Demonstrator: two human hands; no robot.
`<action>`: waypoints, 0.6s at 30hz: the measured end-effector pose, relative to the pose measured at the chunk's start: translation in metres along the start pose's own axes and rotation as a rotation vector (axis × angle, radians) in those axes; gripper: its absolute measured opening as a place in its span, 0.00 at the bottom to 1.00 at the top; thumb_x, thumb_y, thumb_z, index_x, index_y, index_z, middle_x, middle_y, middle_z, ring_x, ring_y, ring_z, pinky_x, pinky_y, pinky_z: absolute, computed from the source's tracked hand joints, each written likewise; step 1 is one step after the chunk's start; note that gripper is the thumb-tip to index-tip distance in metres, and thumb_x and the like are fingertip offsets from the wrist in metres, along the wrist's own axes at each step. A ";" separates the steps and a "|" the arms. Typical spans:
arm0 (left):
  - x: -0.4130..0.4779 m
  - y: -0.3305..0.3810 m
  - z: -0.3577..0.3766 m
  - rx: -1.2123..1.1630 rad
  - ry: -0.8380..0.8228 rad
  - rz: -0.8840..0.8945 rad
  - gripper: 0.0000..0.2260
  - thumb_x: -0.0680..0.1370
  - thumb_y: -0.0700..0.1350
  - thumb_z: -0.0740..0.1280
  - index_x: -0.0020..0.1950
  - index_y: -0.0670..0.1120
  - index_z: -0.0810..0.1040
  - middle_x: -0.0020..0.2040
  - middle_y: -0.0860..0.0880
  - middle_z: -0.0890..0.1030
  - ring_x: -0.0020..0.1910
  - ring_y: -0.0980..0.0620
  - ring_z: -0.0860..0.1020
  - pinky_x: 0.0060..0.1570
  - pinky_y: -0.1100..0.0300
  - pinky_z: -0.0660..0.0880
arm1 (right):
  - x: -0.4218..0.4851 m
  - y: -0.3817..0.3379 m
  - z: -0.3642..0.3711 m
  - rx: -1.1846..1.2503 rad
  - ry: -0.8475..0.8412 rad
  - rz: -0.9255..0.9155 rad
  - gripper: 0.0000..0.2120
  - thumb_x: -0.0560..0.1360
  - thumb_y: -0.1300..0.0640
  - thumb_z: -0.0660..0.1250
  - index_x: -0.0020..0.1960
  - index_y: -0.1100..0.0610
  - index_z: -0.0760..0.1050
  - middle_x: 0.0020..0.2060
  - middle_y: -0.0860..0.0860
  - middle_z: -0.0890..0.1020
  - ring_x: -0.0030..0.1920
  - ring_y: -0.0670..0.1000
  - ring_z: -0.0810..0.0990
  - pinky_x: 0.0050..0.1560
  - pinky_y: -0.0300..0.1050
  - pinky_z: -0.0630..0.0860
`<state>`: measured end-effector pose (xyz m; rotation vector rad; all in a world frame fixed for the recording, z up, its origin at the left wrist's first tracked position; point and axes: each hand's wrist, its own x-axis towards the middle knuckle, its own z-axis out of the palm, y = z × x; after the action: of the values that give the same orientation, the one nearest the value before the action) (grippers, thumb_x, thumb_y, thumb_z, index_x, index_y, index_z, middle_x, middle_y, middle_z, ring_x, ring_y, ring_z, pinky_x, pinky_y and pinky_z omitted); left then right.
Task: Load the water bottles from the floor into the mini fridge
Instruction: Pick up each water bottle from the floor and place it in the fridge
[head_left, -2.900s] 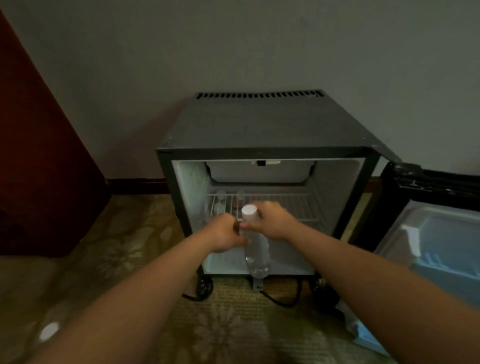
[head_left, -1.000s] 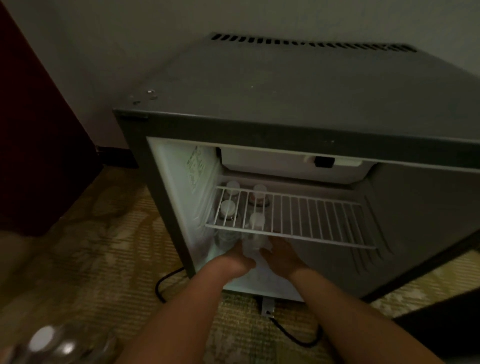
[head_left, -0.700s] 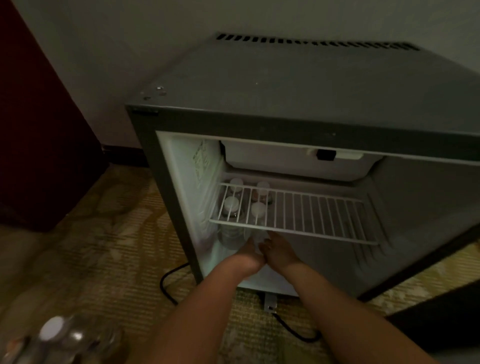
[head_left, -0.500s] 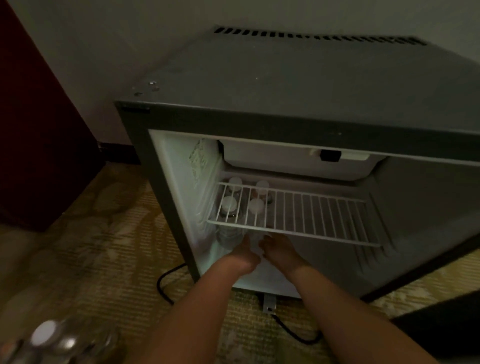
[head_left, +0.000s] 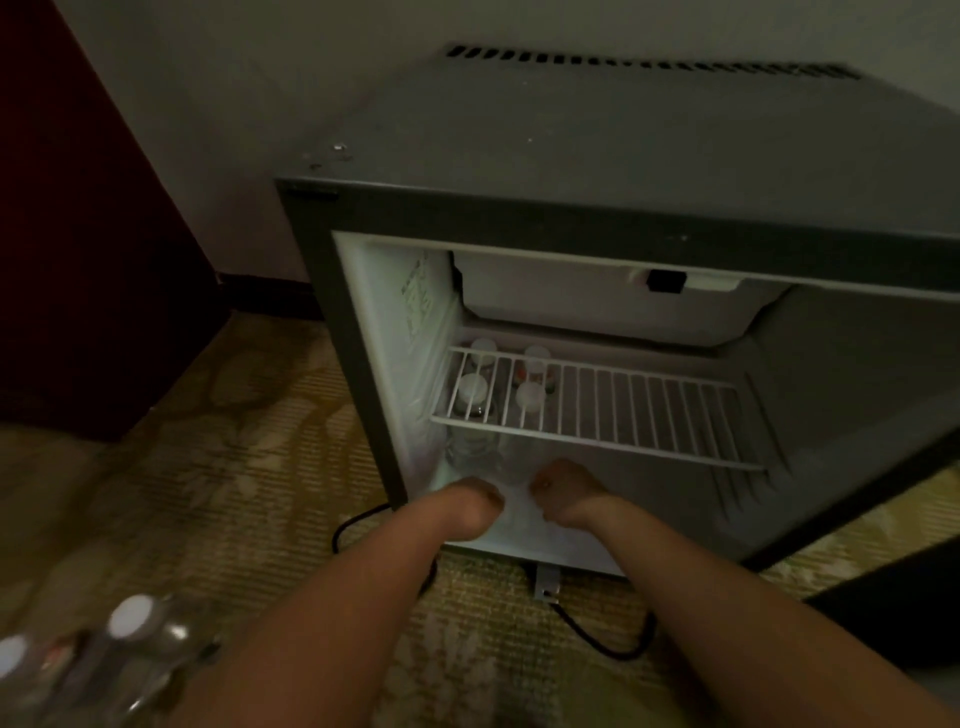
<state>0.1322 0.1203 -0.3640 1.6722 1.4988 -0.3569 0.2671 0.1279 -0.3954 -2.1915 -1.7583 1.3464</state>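
Mini fridge (head_left: 623, 156): stands on the carpet (head_left: 234, 467) against the wall and is open toward the camera. Its top is dark grey, with a row of vents along the back edge.
Wire shelf (head_left: 649, 410): white, spanning the inside from wall to wall, with a white compartment (head_left: 597, 306) above it.
Bottles in the fridge (head_left: 470, 441): four white caps show through the shelf bars at the shelf's left end, two at the back and two in front. The clear bottles stand upright and close together on the fridge floor in its back-left corner, under the shelf.
Left hand (head_left: 475, 506): at the front edge of the fridge floor near the left wall, just in front of the bottles. The fingers look curled, but blur hides whether the grip is clamped on anything.
Right hand (head_left: 563, 488): just beside the left hand with a pale gap between them, also at the front edge of the fridge floor. The fingers bend downward; I cannot tell the state of its grip.
Bottles on the floor (head_left: 132, 618): a blurred cluster with white caps on the carpet by the lower left corner of the view, well apart from the fridge.
Cord (head_left: 602, 642): black, looping over the carpet below the fridge's front edge.
Cabinet (head_left: 78, 260): dark red, on the carpet to the left of the fridge.
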 end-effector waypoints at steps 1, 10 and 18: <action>-0.004 -0.004 0.001 0.072 -0.018 -0.011 0.21 0.83 0.48 0.49 0.73 0.39 0.63 0.74 0.41 0.64 0.71 0.45 0.65 0.68 0.59 0.61 | -0.006 -0.005 0.000 -0.046 -0.009 -0.009 0.10 0.80 0.59 0.56 0.50 0.60 0.76 0.56 0.60 0.76 0.57 0.57 0.77 0.59 0.49 0.73; -0.090 -0.034 -0.035 0.395 -0.017 -0.096 0.26 0.80 0.56 0.55 0.72 0.42 0.65 0.73 0.42 0.65 0.70 0.42 0.66 0.71 0.48 0.63 | -0.103 -0.089 -0.010 -0.411 -0.111 -0.267 0.15 0.79 0.62 0.55 0.62 0.64 0.75 0.61 0.60 0.77 0.59 0.60 0.77 0.58 0.51 0.73; -0.221 -0.080 -0.074 0.292 0.279 -0.024 0.18 0.81 0.51 0.56 0.67 0.45 0.73 0.66 0.43 0.74 0.64 0.44 0.72 0.62 0.55 0.69 | -0.197 -0.161 -0.009 -0.429 0.006 -0.463 0.14 0.78 0.58 0.61 0.62 0.59 0.75 0.61 0.56 0.78 0.60 0.56 0.77 0.61 0.47 0.73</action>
<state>-0.0181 0.0187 -0.1972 2.0000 1.7359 -0.3815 0.1488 0.0319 -0.1909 -1.7495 -2.5333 0.9212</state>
